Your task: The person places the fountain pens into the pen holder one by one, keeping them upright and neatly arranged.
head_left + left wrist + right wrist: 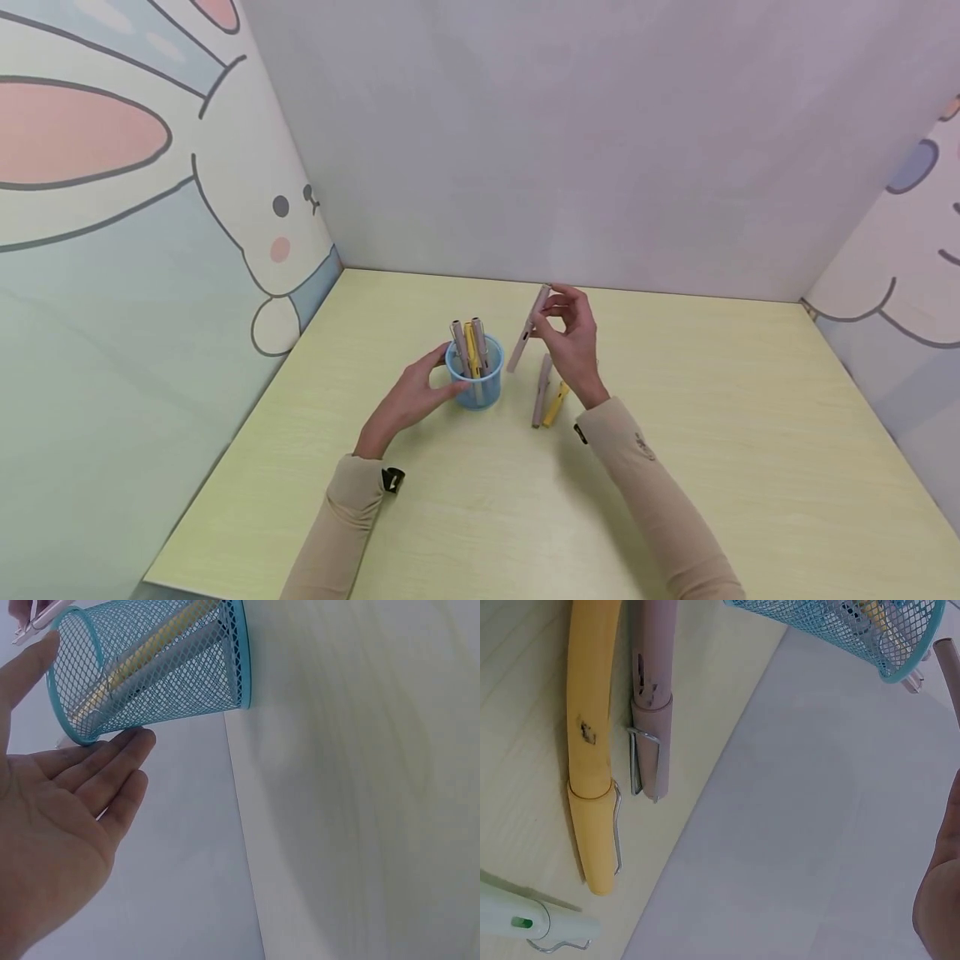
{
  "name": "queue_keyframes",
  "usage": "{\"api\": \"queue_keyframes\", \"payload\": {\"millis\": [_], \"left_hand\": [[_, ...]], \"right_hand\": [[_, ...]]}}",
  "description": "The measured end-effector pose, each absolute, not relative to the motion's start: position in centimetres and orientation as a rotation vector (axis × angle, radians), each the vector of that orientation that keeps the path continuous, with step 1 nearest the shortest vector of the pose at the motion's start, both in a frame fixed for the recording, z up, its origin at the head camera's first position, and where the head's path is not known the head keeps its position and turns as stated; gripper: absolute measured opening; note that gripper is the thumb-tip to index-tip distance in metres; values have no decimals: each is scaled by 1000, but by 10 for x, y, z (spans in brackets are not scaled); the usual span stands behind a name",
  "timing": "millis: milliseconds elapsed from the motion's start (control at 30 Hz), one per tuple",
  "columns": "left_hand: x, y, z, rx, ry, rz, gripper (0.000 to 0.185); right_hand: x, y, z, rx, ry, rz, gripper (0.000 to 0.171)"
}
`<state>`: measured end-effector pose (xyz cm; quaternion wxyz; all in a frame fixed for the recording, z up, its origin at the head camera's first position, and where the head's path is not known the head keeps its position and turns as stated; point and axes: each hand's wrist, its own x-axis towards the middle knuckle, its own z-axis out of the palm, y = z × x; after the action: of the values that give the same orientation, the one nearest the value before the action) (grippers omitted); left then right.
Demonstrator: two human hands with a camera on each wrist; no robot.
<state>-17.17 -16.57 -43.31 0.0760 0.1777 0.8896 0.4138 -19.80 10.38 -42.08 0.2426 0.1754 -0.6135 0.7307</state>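
A blue mesh pen cup [476, 385] stands on the pale yellow table [712, 467] with two taupe pens and a yellow pen [470, 343] upright in it. My left hand [441, 375] rests against the cup's left side, its straight fingers [124, 754] touching the mesh near the rim of the cup [150, 667]. My right hand [546, 315] pinches a taupe pen [527, 332], held tilted just right of the cup. Below that hand a taupe pen [541, 392] and a yellow pen [556, 405] lie side by side on the table.
In the right wrist view the yellow pen [589, 742] and taupe pen [652, 697] lie parallel, with a pale green-white pen [525, 924] beside them. Cartoon-printed walls [150, 250] close in the table on the left, back and right.
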Motion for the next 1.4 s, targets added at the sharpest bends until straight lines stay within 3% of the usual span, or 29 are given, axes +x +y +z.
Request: {"api": "queue_keyframes", "payload": {"millis": [1000, 1400], "left_hand": [[-170, -168, -432, 505, 2662, 1221, 88], [-170, -167, -431, 499, 2663, 1220, 88]], "right_hand": [[-201, 79, -427, 487, -1718, 2015, 50], [-198, 88, -433, 510, -1862, 1934, 41]]}}
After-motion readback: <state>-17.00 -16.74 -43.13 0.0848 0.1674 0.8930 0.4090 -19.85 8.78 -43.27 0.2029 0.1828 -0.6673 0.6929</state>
